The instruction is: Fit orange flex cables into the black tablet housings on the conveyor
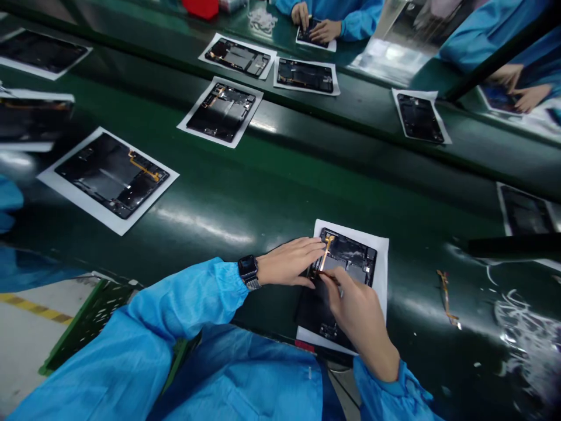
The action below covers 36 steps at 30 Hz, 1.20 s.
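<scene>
So the opened tablet (357,252) is sitting right in front of the person on a white sheet (382,275), near the front edge of the green bench (245,202). Left hand (291,261) is stretched out pretty flat, fingertips on the tablet's upper left edge, not gripping anything, and there's a smartwatch (248,269) on that wrist. Right hand (359,313) is just beside it, thumb and fingers pinched on a thin dark piece (328,275) over the tablet; too small to tell what it is. An orange flex strip (327,250) runs along the tablet just above the pinch. Off to the right there's a loose flex strip (446,298) lying on the bench, then a messy heap of white scraps (528,333). Across the way, a co-worker's hands (322,28) are on another device.
</scene>
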Tool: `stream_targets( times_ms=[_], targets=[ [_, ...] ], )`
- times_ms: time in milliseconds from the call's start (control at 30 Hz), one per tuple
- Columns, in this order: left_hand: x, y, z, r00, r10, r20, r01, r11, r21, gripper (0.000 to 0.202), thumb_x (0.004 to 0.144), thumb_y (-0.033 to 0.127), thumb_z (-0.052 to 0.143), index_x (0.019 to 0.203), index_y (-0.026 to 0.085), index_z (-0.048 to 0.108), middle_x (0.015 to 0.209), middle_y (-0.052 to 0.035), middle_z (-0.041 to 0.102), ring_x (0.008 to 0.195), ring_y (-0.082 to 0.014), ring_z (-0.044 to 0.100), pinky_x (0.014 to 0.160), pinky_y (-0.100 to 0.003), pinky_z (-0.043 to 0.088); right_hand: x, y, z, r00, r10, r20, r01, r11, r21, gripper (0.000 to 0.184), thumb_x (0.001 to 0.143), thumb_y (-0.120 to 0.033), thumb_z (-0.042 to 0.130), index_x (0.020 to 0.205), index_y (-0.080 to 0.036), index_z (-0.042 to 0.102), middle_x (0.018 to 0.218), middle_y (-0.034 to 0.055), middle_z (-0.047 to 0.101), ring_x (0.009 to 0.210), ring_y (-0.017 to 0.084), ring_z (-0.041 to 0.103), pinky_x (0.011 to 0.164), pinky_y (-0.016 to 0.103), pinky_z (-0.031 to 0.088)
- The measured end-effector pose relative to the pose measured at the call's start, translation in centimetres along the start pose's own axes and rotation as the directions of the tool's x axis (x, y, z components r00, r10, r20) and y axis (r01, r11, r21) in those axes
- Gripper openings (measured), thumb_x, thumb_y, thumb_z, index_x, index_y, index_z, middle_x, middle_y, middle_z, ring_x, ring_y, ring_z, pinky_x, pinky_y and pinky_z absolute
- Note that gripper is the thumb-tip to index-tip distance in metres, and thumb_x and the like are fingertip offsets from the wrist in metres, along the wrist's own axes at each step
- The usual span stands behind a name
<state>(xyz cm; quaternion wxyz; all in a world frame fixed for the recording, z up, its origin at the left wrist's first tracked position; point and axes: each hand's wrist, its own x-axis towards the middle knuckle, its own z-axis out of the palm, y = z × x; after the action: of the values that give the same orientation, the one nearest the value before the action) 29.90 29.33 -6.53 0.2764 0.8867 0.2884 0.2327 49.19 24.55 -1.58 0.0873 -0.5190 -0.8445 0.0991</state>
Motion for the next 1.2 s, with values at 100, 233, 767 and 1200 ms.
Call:
stream_targets(
  times_ms=[100, 233, 767, 1200],
  targets=[
    [0.0, 0.1, -0.1, 1.000, 0.002, 0.002, -0.002, 1.000, 0.022, 0.080, 0.080, 0.043, 0.074, 0.139, 0.005, 0.036, 0.146, -0.0231, 0.041, 0.143, -0.0294, 0.029, 0.120, -0.041, 0.024, -0.5, 0.6, 0.0, 1.000, 0.022, 0.007, -0.022, 1.000, -0.013, 0.017, 0.099, -0.026, 0.043, 0.092, -0.019, 0.056, 0.072, 0.0027, 0.067, 0.056, 0.018, 0.063, 0.050, 0.026, 0.033],
    [-0.1, 0.0, 0.1, 1.000, 0.000, -0.005, 0.000, 1.000, 0.031, 0.078, 0.079, 0.041, 0.075, 0.137, 0.003, 0.039, 0.145, -0.0234, 0.041, 0.143, -0.0301, 0.030, 0.120, -0.041, 0.024, -0.2, 0.2, 0.4, 1.000, 0.005, 0.007, -0.004, 0.998, -0.062, 0.020, 0.099, -0.025, 0.041, 0.087, -0.018, 0.054, 0.066, 0.0025, 0.063, 0.053, 0.018, 0.060, 0.048, 0.026, 0.030],
    [-0.3, 0.4, -0.5, 0.999, 0.005, -0.038, -0.004, 1.000, 0.027, 0.071, 0.083, 0.048, 0.069, 0.138, 0.014, 0.039, 0.145, -0.0188, 0.043, 0.141, -0.0288, 0.033, 0.116, -0.045, 0.032, -0.3, 1.4, 0.9, 0.930, 0.357, -0.084, -0.227, 0.742, 0.631, 0.014, 0.093, -0.030, 0.054, 0.099, -0.021, 0.062, 0.090, 0.0060, 0.071, 0.083, 0.021, 0.068, 0.071, 0.031, 0.051],
    [12.3, -1.6, -0.2, 0.977, -0.189, 0.101, 0.135, 0.909, 0.395, 0.010, 0.093, 0.018, 0.051, 0.086, 0.015, 0.059, 0.095, -0.0101, 0.060, 0.090, -0.0236, 0.057, 0.082, -0.036, 0.043, -1.3, 16.7, -3.5, 0.665, 0.746, 0.016, -0.182, 0.141, 0.973, 0.036, 0.074, -0.055, 0.057, 0.069, -0.023, 0.041, 0.058, -0.0049, 0.042, 0.050, 0.013, 0.044, 0.047, 0.027, 0.038]
  ],
)
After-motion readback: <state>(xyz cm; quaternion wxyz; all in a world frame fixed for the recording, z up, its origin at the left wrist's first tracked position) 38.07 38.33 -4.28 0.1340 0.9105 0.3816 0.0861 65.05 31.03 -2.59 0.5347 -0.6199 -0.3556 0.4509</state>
